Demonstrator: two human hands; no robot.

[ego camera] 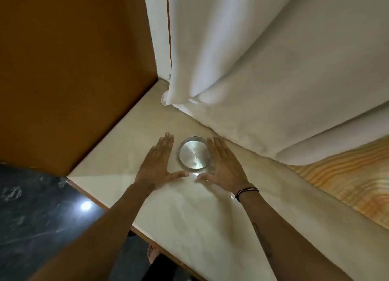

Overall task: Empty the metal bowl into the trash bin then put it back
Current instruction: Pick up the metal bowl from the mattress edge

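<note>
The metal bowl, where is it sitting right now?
The metal bowl sits on the pale table, mid-frame, between the open left hand and right hand, near the white curtain.

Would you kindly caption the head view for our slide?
Two open hands, left and right, flank a shallow round metal bowl on a cream tabletop.

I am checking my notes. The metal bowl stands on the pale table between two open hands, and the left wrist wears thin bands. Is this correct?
Not quite. The head view shows the bands on the right wrist, not the left. The rest holds: the metal bowl stands on the pale table between the open left hand and right hand.
</note>
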